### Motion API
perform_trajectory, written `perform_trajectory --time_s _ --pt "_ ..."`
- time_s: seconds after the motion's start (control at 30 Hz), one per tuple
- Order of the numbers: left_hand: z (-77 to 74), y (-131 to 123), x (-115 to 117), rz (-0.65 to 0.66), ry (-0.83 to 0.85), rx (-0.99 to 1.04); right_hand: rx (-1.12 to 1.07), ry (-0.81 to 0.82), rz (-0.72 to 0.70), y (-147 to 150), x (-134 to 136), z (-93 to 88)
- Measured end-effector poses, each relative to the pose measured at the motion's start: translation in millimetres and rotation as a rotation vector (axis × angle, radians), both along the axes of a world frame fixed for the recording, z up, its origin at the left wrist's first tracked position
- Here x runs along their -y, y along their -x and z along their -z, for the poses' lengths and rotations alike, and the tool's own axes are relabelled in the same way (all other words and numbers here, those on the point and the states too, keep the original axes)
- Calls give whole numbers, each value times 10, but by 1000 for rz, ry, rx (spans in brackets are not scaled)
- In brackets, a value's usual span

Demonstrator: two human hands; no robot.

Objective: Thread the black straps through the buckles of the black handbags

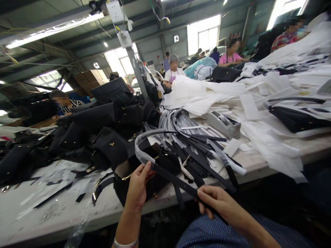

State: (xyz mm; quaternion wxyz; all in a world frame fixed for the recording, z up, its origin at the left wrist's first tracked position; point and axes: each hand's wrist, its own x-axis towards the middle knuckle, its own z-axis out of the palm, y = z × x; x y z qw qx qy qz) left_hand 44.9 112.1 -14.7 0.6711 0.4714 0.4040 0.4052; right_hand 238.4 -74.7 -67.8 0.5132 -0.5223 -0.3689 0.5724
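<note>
The strap [176, 179] stretches between the two hands, held clear of the person's lap and near the front edge of the table [59, 215]; the left hand [138, 182] pinches it between thumb and fingers, just where the clear plastic wrap [141, 146] gives way to bare black; the right hand [219, 201] is closed on it farther down, thumb on top and fingers curled beneath, with a short dark length showing past the grip; beyond the left hand the wrapped part curves up and back in a loop towards the other straps.

Small gold fittings [112, 144] show on the bags, but any marks on them are too small to read; the clock [176, 38] on the far wall is likewise too blurred to make out.

An open black bag [120, 191] sits right behind the left hand, partly hidden by it; a short buckled strap [104, 182] sticks out to its left; a heap of loose straps [191, 151] crowds the table behind the held one, with a tape dispenser [223, 124] just past it; white sheets [219, 91] spread over the right side; a pile of black bags [103, 115] fills the left; several people sit or stand farther back.
</note>
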Motion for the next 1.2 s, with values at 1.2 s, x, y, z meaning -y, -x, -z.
perform_trajectory --time_s 1.2 --pt "42 -675 965 950 243 -187 -493 -267 563 0 472 -143"
